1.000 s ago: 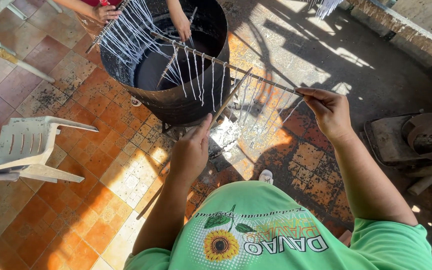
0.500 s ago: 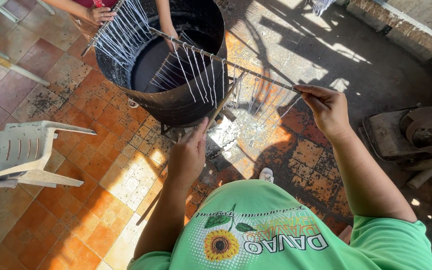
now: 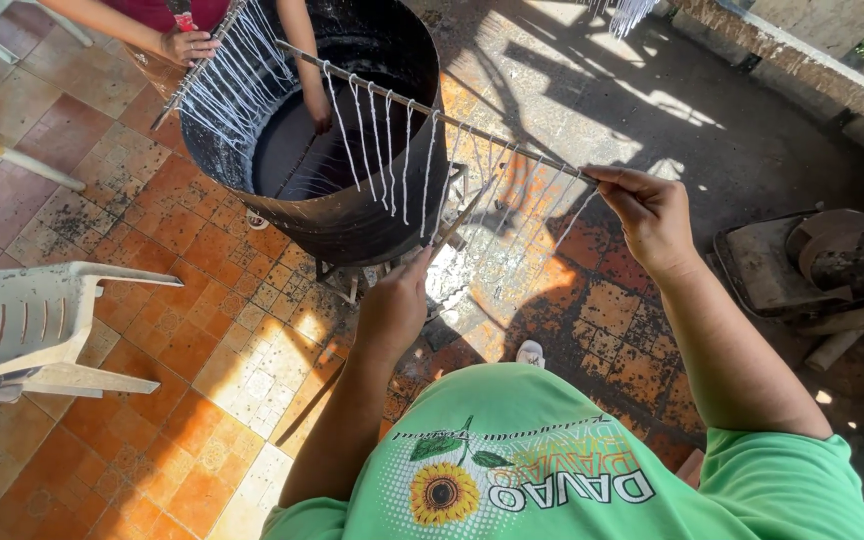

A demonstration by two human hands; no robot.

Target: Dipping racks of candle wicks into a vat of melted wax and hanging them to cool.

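Head view: since the earlier frame the long thin rod strung with hanging white wicks (image 3: 432,110) has swung further over the round blackened metal drum (image 3: 352,215). The right hand (image 3: 652,220), arm stretched forward, has its fingers pinched on the rod's near end. The left hand (image 3: 397,300), raised, has its fingers closed around a second thin wooden stick (image 3: 462,215), which slants toward the drum.

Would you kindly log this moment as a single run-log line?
right hand: pinches end of long rod | left hand: grips second stick | white strings: hang from rod over black drum
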